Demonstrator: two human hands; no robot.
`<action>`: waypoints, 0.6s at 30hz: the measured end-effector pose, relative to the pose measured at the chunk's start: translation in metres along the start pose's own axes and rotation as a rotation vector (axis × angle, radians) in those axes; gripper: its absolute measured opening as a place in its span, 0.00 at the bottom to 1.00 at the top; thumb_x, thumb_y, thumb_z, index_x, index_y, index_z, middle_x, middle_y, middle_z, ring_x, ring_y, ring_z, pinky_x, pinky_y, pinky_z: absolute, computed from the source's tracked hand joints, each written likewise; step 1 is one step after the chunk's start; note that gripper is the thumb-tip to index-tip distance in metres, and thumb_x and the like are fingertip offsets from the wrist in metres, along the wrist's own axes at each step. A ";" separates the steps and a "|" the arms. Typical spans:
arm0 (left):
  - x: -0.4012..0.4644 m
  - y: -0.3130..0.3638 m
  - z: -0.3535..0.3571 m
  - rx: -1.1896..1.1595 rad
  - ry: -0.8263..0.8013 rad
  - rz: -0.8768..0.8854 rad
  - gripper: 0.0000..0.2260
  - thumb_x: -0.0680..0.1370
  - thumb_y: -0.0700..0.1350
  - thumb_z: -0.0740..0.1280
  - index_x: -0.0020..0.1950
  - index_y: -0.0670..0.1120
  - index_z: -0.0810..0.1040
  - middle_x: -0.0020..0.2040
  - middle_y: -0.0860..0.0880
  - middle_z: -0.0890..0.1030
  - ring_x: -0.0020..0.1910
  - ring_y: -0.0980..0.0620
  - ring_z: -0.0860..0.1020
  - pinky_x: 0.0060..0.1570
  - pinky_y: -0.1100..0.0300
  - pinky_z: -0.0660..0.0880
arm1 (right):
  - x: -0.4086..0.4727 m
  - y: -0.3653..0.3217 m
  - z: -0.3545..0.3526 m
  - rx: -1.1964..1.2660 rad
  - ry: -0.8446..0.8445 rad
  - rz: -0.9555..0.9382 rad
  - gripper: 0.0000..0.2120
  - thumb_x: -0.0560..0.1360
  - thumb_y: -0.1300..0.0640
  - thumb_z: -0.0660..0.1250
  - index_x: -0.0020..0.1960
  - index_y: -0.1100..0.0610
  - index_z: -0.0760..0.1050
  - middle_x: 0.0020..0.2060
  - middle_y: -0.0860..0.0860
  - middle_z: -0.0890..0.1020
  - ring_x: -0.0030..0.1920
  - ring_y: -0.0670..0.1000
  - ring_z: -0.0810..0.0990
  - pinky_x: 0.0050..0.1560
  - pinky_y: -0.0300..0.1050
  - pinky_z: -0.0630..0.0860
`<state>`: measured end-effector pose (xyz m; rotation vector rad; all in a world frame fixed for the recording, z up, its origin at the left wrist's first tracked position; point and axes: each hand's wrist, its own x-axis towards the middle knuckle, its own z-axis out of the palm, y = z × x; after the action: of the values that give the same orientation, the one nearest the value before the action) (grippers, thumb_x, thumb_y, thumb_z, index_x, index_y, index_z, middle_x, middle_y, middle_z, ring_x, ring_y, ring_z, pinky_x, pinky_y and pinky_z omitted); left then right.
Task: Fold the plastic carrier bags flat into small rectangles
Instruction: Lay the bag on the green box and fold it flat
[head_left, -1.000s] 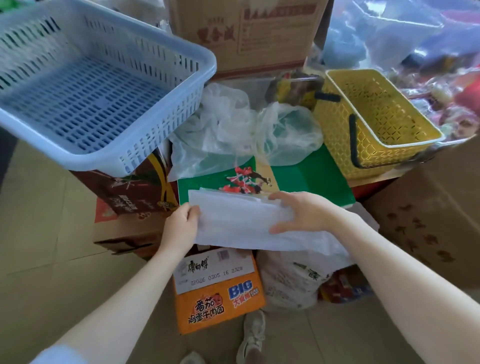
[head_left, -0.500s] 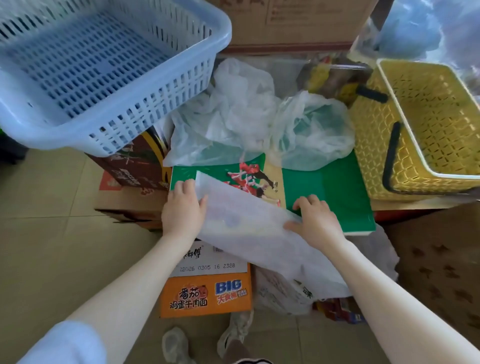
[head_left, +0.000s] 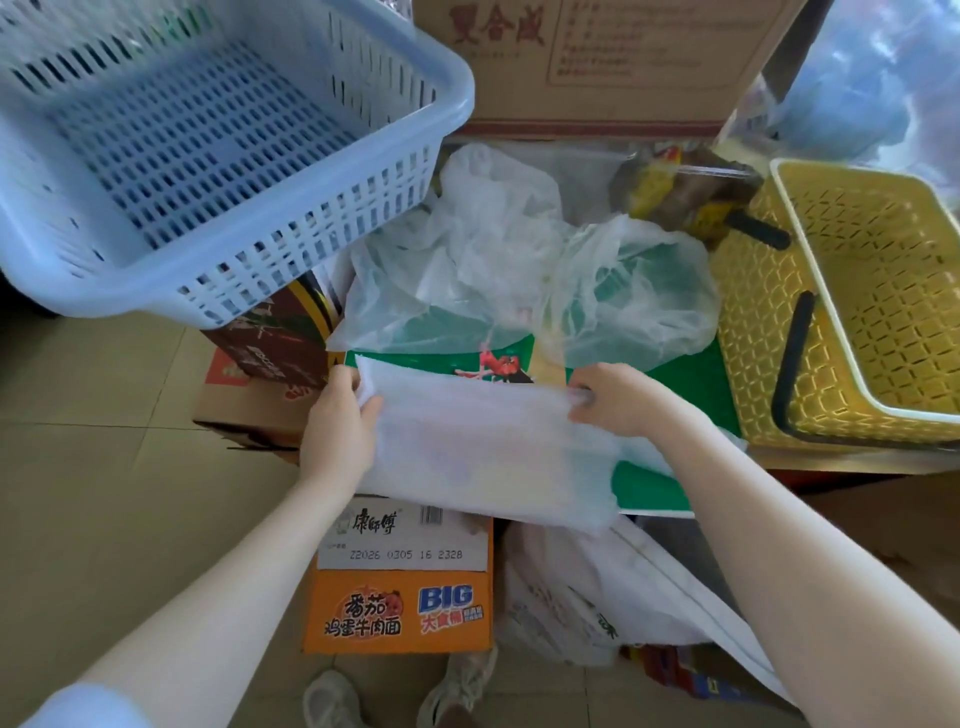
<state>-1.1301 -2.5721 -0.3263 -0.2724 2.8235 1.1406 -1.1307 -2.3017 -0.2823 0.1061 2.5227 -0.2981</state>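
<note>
Carrier bag (head_left: 488, 447), a half-folded white strip on the green board (head_left: 670, 488), is pinched at 9 o'clock by the left hand (head_left: 337, 431) and at 3 by the right hand (head_left: 618, 400), and its slippery film may spring open or slide toward the crumpled bags (head_left: 519, 260) at 12

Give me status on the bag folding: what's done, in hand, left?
Done: no finished small rectangle shows; both the blue basket and the yellow basket look empty. In hand: one white bag, flattened into a long strip on the green board, left hand and right hand pinching its ends. Left: folding it smaller, plus the crumpled clear bags behind.
</note>
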 end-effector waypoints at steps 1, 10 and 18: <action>0.001 -0.006 -0.002 0.055 0.061 0.031 0.13 0.77 0.38 0.64 0.60 0.39 0.68 0.55 0.40 0.75 0.52 0.38 0.74 0.46 0.48 0.70 | 0.009 -0.006 -0.003 -0.043 -0.007 0.000 0.16 0.76 0.53 0.63 0.62 0.56 0.71 0.57 0.55 0.76 0.54 0.57 0.74 0.53 0.50 0.74; -0.011 0.007 0.052 0.540 -0.309 0.503 0.28 0.79 0.60 0.46 0.76 0.50 0.46 0.77 0.49 0.41 0.75 0.47 0.41 0.71 0.50 0.39 | 0.041 -0.020 0.020 -0.116 -0.016 0.001 0.19 0.75 0.50 0.66 0.63 0.55 0.69 0.58 0.55 0.76 0.57 0.58 0.74 0.52 0.50 0.69; -0.014 -0.008 0.054 0.740 -0.316 0.523 0.39 0.67 0.76 0.44 0.71 0.61 0.32 0.74 0.50 0.32 0.72 0.43 0.32 0.68 0.44 0.30 | 0.022 0.043 0.016 0.078 0.005 0.115 0.12 0.76 0.46 0.62 0.39 0.52 0.69 0.49 0.55 0.79 0.47 0.56 0.73 0.51 0.51 0.69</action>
<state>-1.1137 -2.5385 -0.3689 0.6585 2.8339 0.0770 -1.1341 -2.2636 -0.3163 0.2814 2.4983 -0.3506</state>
